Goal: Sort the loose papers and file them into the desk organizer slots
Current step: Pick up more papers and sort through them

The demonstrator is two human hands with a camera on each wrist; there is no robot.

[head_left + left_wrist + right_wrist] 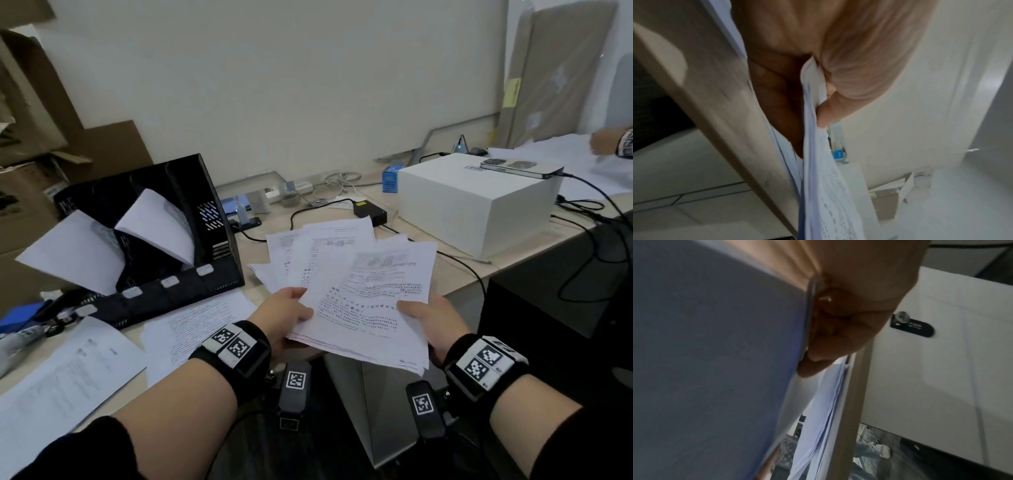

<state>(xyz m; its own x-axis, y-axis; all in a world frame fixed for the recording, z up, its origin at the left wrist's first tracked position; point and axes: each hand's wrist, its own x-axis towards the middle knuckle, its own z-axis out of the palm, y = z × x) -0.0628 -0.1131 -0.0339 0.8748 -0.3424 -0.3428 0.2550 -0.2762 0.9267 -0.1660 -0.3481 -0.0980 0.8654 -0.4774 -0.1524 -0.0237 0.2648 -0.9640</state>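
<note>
Both hands grip 1 fanned sheaf of printed papers (pixel 356 291) above the desk's front edge — left hand (pixel 286 317) pinching its left side, right hand (pixel 433 320) its right; black desk organizer (pixel 178 240) stands far left.

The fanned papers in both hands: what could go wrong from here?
1. The fanned papers are uneven, and each hand, left hand and right hand, pinches only the near edge, so a sheet may slip out.
2. Two slots of the black desk organizer already hold leaning sheets, which may block or crumple new ones.
</note>
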